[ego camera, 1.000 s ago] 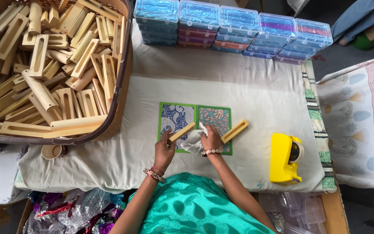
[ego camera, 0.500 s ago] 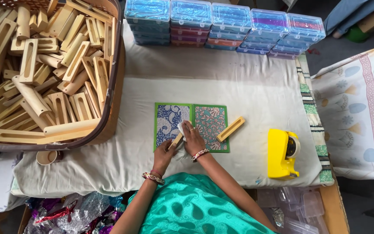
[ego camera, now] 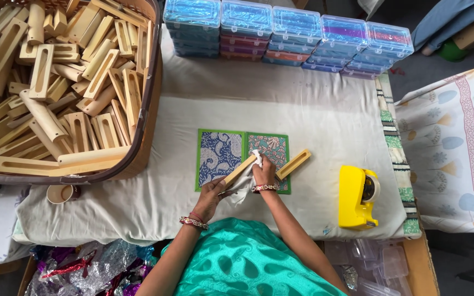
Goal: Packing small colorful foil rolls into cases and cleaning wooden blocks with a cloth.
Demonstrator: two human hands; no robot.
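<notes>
My left hand [ego camera: 210, 196] grips the near end of a long bamboo piece [ego camera: 241, 170] held slanted over a green-bordered patterned mat [ego camera: 218, 156]. My right hand [ego camera: 263, 172] presses a white cloth [ego camera: 244, 185] against the same piece, near its far end. A second slotted bamboo piece [ego camera: 293, 164] lies on the mat's right edge, just right of my right hand. Both wrists wear bangles.
A big basket [ego camera: 148, 109] full of several bamboo pieces fills the left. Stacked clear plastic boxes [ego camera: 289, 35] line the back edge. A yellow tape dispenser [ego camera: 356, 197] stands at the right. A small cup [ego camera: 60, 193] sits under the basket's front.
My hands have drawn closer together along the bamboo piece, the right hand sliding the cloth over it. The second piece on the mat has stayed put.
</notes>
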